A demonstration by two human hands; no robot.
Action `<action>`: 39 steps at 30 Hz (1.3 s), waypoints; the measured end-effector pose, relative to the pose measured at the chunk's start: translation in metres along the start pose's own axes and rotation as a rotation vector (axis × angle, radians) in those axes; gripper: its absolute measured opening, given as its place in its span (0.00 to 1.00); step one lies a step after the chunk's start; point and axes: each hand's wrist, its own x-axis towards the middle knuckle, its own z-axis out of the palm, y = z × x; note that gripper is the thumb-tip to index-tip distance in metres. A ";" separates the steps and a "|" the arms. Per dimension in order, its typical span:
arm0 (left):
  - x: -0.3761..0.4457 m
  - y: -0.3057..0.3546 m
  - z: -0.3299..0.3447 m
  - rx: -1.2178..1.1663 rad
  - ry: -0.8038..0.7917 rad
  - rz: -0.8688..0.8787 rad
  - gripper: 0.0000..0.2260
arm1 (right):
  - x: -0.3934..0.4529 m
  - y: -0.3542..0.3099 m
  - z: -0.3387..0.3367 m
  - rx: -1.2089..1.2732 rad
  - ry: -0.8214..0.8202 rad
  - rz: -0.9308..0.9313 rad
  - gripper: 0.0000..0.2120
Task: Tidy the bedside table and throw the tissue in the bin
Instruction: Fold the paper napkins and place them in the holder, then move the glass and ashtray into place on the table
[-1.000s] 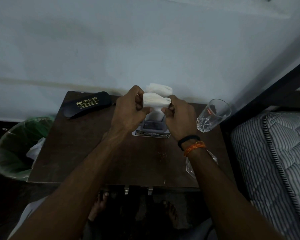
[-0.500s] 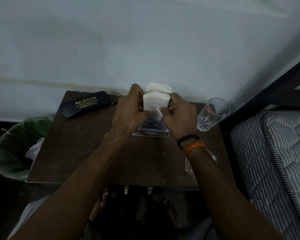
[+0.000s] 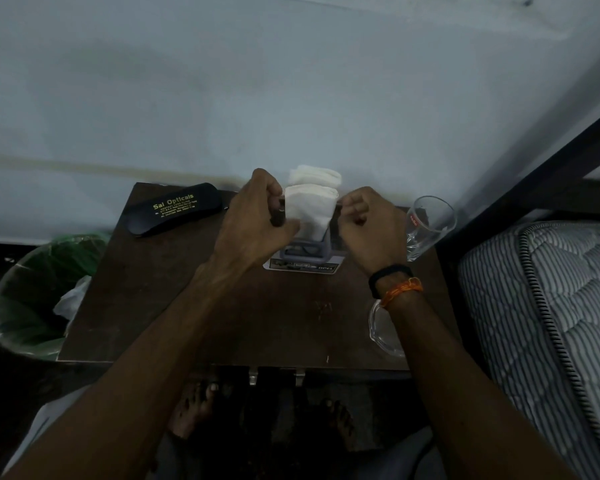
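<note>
Folded white napkins [image 3: 310, 211] stand upright in a grey napkin holder [image 3: 303, 252] at centre frame, on the dark bedside table [image 3: 174, 306]. The left hand [image 3: 253, 220] pinches the front napkin's left edge. The right hand [image 3: 368, 226] is curled at its right edge; whether it actually holds paper cannot be told. Recommended: press the napkin down evenly from both edges and keep the holder steady. The drinking glass [image 3: 430, 223] lies tipped just right of the right hand; avoid knocking it. The green-lined bin [image 3: 25, 306] stands at lower left.
</note>
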 end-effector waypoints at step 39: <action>-0.114 -0.036 0.071 0.541 -0.349 0.287 0.20 | -0.022 0.089 -0.064 0.101 0.099 0.558 0.63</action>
